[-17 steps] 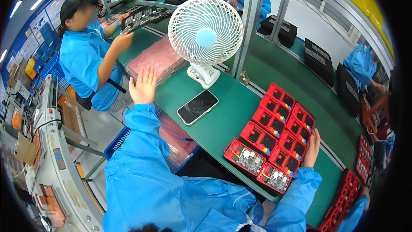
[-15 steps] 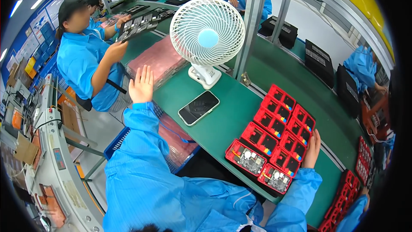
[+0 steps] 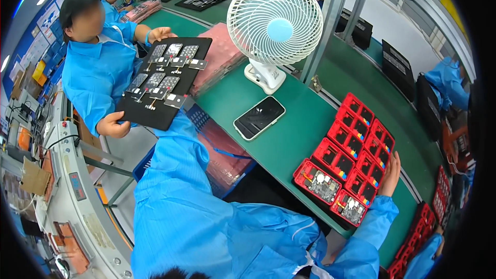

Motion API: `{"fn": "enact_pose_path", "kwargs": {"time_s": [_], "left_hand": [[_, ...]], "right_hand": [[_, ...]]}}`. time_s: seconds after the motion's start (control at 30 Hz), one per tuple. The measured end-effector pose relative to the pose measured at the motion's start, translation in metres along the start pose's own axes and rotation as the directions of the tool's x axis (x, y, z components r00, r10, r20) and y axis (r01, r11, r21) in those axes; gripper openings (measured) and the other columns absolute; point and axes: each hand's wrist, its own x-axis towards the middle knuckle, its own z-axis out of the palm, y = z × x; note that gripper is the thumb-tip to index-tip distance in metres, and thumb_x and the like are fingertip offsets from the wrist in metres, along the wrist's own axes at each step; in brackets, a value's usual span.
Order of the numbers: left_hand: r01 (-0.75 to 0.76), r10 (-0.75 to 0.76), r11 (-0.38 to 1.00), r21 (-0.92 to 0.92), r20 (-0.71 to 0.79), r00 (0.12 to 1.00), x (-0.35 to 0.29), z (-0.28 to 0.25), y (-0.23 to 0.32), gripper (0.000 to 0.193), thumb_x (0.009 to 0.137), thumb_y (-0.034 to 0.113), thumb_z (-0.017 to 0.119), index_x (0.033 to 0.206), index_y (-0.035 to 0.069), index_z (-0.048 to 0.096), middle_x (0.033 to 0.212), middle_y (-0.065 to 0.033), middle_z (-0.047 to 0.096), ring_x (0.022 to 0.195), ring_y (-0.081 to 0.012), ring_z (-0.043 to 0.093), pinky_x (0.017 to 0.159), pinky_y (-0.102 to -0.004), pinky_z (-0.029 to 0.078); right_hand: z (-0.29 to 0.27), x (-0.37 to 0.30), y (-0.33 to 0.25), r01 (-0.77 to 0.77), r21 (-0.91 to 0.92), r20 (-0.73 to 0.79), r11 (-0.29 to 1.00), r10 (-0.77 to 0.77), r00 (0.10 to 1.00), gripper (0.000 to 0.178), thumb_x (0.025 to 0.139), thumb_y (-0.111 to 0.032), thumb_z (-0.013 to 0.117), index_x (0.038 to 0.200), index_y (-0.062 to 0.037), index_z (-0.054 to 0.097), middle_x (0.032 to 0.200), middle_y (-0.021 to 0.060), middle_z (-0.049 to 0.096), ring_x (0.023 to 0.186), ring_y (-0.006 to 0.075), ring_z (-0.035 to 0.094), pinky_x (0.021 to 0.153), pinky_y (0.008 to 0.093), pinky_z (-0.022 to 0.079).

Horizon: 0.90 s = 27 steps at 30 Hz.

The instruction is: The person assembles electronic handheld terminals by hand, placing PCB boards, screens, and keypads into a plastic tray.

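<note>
A black tray (image 3: pixel 147 118) carrying several flat electronic modules (image 3: pixel 178 51) is held out toward me, tilted, by a co-worker. My left arm reaches up to its lower edge. The tray covers my left hand, so its fingers and grip are hidden. On the green bench lies a block of red plastic cases (image 3: pixel 321 150) side by side. Bare circuit boards (image 3: pixel 322 185) sit in the two nearest ones; the others show black inserts with small blue and yellow parts. My right hand (image 3: pixel 391 175) lies along the block's right side, fingers stretched out against it.
A white fan (image 3: pixel 276 26) stands on the bench, with a phone (image 3: pixel 259 118) in front of it. Pink packaged sheets (image 3: pixel 219 49) lie behind the tray, and more are in a blue crate (image 3: pixel 235 181) below. A metal post (image 3: pixel 330 20) rises beside the fan. Co-workers sit farther off.
The co-worker has turned and brought the black tray down toward me, over my left hand, which was open and raised. My right hand stays beside the red cases. My view has shifted slightly left.
</note>
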Motion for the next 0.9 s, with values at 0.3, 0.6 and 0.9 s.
{"fn": "enact_pose_path", "kwargs": {"time_s": [0.3,0.6,0.9], "left_hand": [[0.545,-0.536,0.838,-0.011,0.162,0.828,0.047,0.076,-0.060,0.039,0.088,0.007,0.058,0.126,0.013,0.055,0.146,-0.0249,0.037,0.131,-0.0480,0.042,0.094,-0.0683,0.047],[0.317,-0.347,0.925,-0.207,-0.129,0.929,-0.015,0.124,-0.112,0.035,0.090,0.011,0.056,0.124,0.012,0.055,0.144,-0.0240,0.040,0.131,-0.0476,0.042,0.094,-0.0674,0.048],[0.137,-0.269,0.933,-0.333,-0.392,0.880,-0.040,0.213,-0.203,0.031,0.092,0.015,0.055,0.123,0.012,0.056,0.142,-0.0232,0.043,0.131,-0.0472,0.042,0.093,-0.0665,0.049]], "right_hand": [[-0.022,-0.044,-0.044,0.022,-0.052,-0.175,0.998,-0.031,0.984,0.054,0.103,-0.039,0.045,0.148,-0.0113,0.036,0.152,0.0146,0.037,0.143,0.0316,0.031,0.115,0.0500,0.028],[0.015,-0.094,-0.154,0.259,-0.282,-0.162,0.924,-0.312,0.936,0.049,0.105,-0.031,0.039,0.146,-0.0058,0.038,0.152,0.0117,0.037,0.143,0.0269,0.031,0.115,0.0470,0.028],[0.093,-0.132,-0.173,-0.023,-0.095,0.364,0.995,0.056,0.930,0.069,0.100,-0.050,0.043,0.148,-0.0009,0.032,0.144,0.0194,0.044,0.124,0.0268,0.051,0.099,0.0385,0.046]]}}
